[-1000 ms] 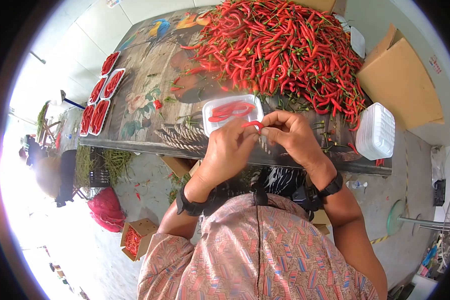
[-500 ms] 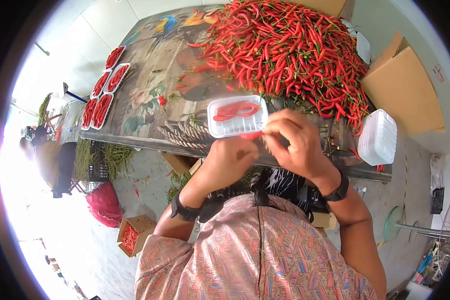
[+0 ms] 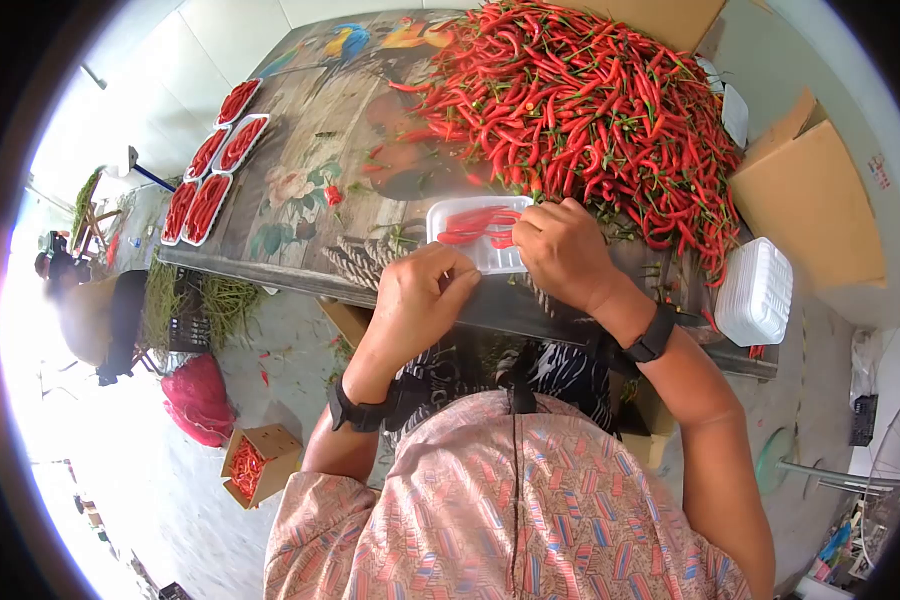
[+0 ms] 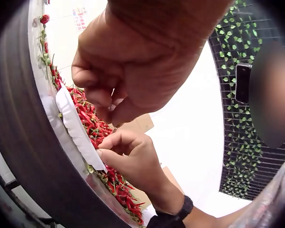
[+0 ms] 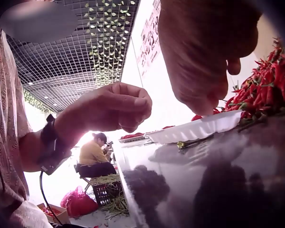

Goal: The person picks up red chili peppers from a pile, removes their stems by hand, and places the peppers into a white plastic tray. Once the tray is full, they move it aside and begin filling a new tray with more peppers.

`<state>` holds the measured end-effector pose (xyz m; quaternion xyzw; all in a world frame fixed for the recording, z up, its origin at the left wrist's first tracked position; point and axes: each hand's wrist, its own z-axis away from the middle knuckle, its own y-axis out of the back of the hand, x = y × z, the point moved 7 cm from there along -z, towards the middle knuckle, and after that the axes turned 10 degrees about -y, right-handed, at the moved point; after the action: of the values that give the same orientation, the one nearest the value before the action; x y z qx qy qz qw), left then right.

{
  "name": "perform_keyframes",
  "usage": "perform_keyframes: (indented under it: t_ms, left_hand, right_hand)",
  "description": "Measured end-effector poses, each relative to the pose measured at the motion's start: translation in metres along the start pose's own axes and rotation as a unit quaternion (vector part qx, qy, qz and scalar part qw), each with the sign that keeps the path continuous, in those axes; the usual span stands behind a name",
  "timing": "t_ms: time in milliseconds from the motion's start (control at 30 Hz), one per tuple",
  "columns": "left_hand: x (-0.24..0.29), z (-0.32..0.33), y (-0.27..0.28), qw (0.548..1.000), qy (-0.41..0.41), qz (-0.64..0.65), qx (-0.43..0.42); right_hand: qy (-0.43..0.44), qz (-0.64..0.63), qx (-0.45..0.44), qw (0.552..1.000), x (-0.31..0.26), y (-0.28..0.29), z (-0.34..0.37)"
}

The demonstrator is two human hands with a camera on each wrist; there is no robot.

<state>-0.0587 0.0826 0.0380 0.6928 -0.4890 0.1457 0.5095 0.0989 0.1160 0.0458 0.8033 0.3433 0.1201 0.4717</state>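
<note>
The right hand point(image 3: 567, 255) pinches a red chili point(image 3: 500, 241) at the right end of the white tray point(image 3: 502, 262) — more chilies point(image 3: 466, 222) lie inside. Near the tray's front edge, the left hand point(image 3: 417, 290) hangs loosely curled, nothing visible in it.

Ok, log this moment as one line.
white rectangular plastic tray: slender red chilies inside | left hand: near tray, fingers loosely curled | right hand: at tray's right end, grip unclear
</note>
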Motion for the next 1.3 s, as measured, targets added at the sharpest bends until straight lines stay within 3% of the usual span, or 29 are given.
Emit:
perform_keyframes:
  t_ms: [300, 733, 1033, 1300]
  left_hand:
    - [-0.011, -0.012, -0.005, 0.999, -0.022, -0.04, 0.005]
    - [0.0, -0.037, -0.024, 0.986, -0.054, -0.148, -0.048]
    - [0.001, -0.044, -0.037, 0.972, -0.069, -0.205, -0.094]
    - [0.003, -0.047, -0.043, 0.972, -0.072, -0.199, -0.099]
  right_hand:
    - [-0.032, -0.024, -0.042, 0.998, 0.01, -0.008, 0.003]
    - [-0.074, -0.065, -0.022, 0.995, 0.019, 0.001, 0.002]
    - [-0.16, -0.046, -0.025, 0.986, 0.044, 0.01, 0.015]
    - [-0.172, -0.082, -0.024, 0.981, 0.05, 0.009, 0.023]
